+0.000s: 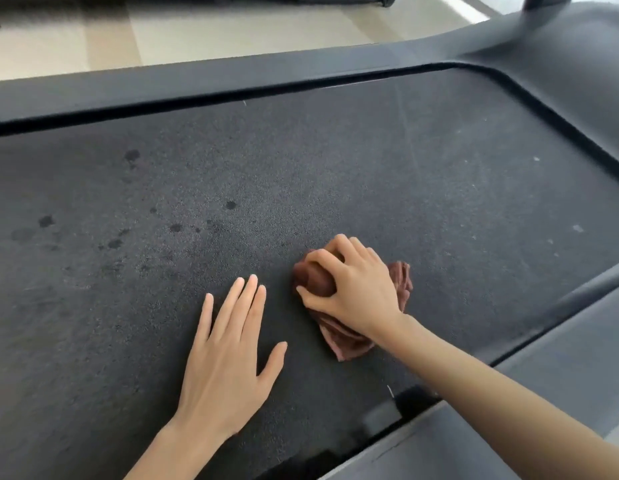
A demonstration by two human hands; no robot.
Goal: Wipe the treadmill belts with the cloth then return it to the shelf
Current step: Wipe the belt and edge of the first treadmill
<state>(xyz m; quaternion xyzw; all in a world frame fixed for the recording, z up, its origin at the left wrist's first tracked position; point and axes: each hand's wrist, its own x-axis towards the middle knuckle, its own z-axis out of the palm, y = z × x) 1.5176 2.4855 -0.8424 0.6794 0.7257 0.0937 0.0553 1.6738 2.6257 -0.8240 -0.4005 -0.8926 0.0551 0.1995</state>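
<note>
A dark grey treadmill belt [301, 174] fills most of the view. A crumpled brown cloth [346, 337] lies on it near the lower middle. My right hand [353, 289] grips the bunched cloth, fingers curled over it, pressing it on the belt. Just left of the cloth, my left hand [228, 348] rests flat on the belt with its fingers straight. Dark damp spots [176, 227] mark the belt's left half, and pale specks [578, 228] dot its right side.
A grey side rail [162, 88] borders the belt's far edge, with a pale tiled floor [197, 32] beyond it. The motor cover [578, 60] rises at the upper right. A second rail [560, 375] runs along the near right edge.
</note>
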